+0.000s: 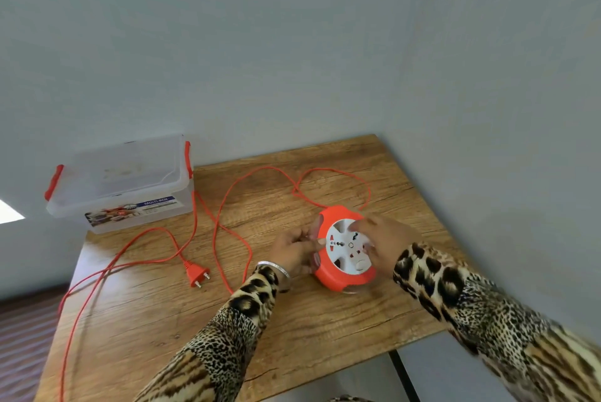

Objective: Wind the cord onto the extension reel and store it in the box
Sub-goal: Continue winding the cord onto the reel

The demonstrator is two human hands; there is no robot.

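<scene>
The round orange-and-white plastic extension reel [345, 247] lies flat on the wooden desk [292, 336], towards its right side. The right hand [383, 239] rests on its white socket face, fingers spread. The left hand [292, 250] curls against the reel's left rim; blur hides what its fingers hold. The orange cord [224, 206] sprawls unwound leftward, its two-pin plug [197, 274] on the desk. The clear lidded plastic box [123, 183] with orange latches stands at the desk's far left.
</scene>
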